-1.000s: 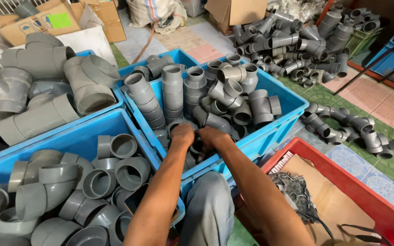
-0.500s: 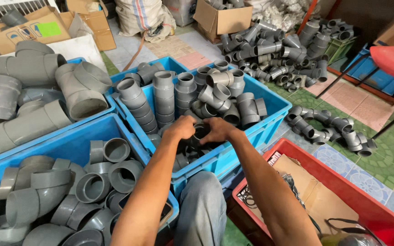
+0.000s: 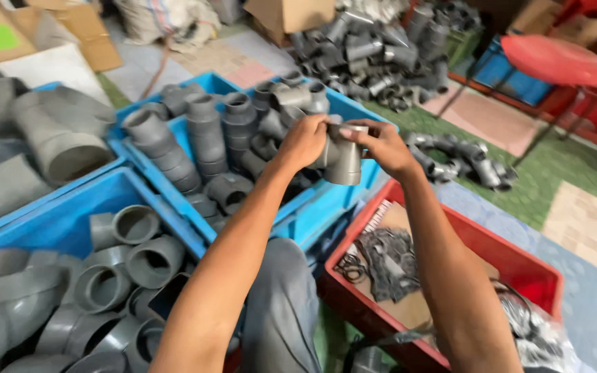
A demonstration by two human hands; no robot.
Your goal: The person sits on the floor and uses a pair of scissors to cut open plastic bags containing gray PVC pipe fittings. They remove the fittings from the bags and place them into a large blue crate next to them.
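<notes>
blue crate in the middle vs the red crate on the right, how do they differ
The blue crate holds grey pipe fittings, many stacked in columns; the red crate holds a cardboard sheet, dark rubber rings and a clear bag. The blue crate lies under both hands, which hold a grey tee fitting above it; the red crate lies beside the right forearm. Both are open-topped plastic crates on the floor.

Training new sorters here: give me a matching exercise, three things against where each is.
Things:
1. grey pipe fitting
2. black rubber rings
3. red stool

Places:
A. in the red crate
B. at upper right, on the floor
C. held between the left hand and right hand

Pairs: 1-C, 2-A, 3-B
</notes>
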